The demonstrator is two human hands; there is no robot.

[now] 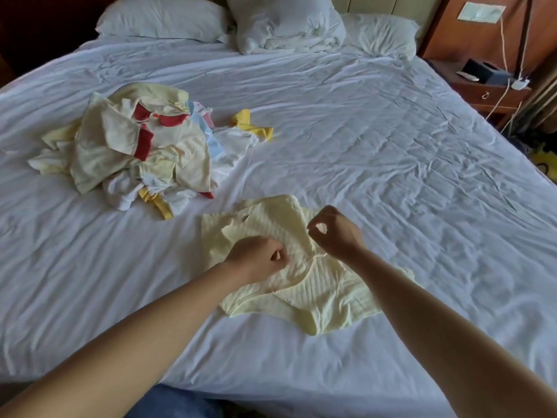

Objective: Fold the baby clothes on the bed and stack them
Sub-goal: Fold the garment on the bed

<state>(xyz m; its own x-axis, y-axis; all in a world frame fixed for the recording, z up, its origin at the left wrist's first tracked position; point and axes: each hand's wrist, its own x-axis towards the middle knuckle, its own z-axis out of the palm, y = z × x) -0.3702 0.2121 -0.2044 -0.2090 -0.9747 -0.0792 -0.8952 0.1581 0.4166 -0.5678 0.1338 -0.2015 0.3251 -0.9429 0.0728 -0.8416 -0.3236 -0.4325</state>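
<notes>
A pale yellow ribbed baby garment [325,300] lies spread on the white bed sheet [391,152] near the front edge. My left hand [256,256] is closed on the fabric near the garment's middle. My right hand [334,232] pinches its upper right part, where a thin tie shows. A loose pile of unfolded baby clothes [132,146], cream, white, red-trimmed and light blue, sits at the left of the bed. Beside the pile lies a white piece with yellow cuffs [250,123].
Two pillows [162,18] and a bunched white duvet [286,22] line the head of the bed. A wooden nightstand [488,89] with a dark box and cables stands at the back right. My blue-clad knee [174,402] meets the bed's front edge.
</notes>
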